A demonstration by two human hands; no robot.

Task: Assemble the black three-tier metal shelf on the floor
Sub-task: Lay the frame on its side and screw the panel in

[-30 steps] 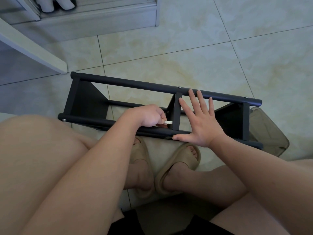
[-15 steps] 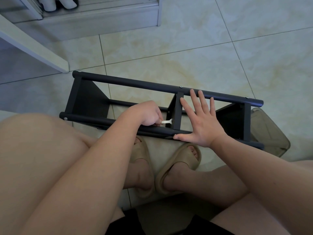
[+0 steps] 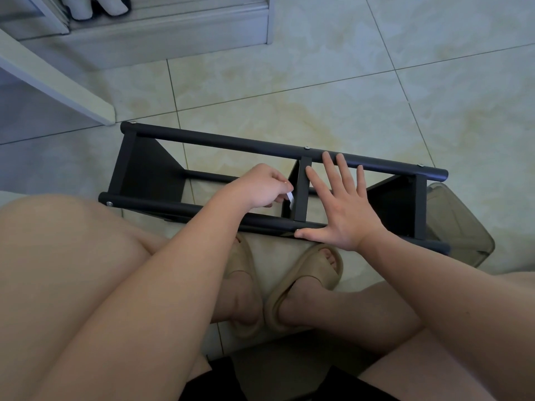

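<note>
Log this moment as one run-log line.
left hand pinches white tool beside middle panel | right hand flat on black shelf | shelf lies on floor

The left hand (image 3: 260, 188) curls over a small white tool (image 3: 290, 197); only its tip shows, and its kind cannot be told. Where the tip meets the shelf (image 3: 231, 143) is hidden beside the middle panel (image 3: 301, 192). The left forearm and the right hand (image 3: 344, 209) cover stretches of the near pole (image 3: 162, 205). The shelf's end hides part of a smoky bin (image 3: 457, 227); white shoes (image 3: 95, 4) are cut off at the top edge
</note>
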